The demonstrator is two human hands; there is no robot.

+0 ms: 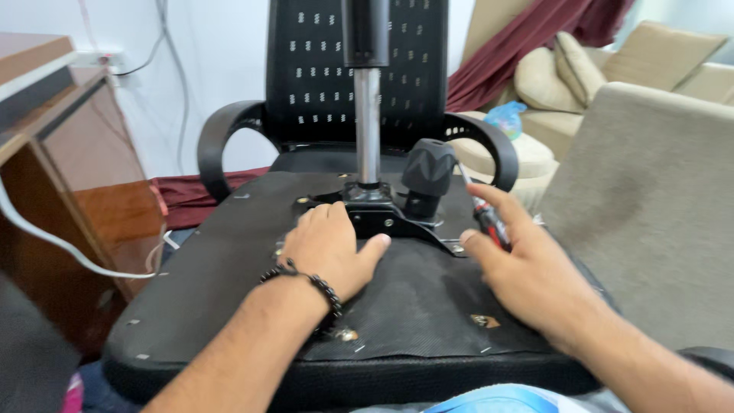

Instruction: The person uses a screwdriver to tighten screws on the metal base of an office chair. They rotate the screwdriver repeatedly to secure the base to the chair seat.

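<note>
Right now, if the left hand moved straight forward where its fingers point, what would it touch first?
Probably the black metal mounting plate under the seat: the left hand already lies at its edge. The chrome gas cylinder stands just behind.

Carrier is the upturned chair seat (229, 283), black fabric underside facing up, filling centre and lower frame. Black metal mechanism plate (386, 222) sits on it at centre, chrome gas-lift column (368, 126) rising from the plate toward top of frame. Black knob (428, 170) stands just right of the column. Left hand (329, 248) lies flat on the fabric, fingers touching the plate's left edge. Right hand (527, 268) rests on the right side, red-and-black screwdriver (489, 222) in its fingers. Small staples dot the fabric near lower edge.
</note>
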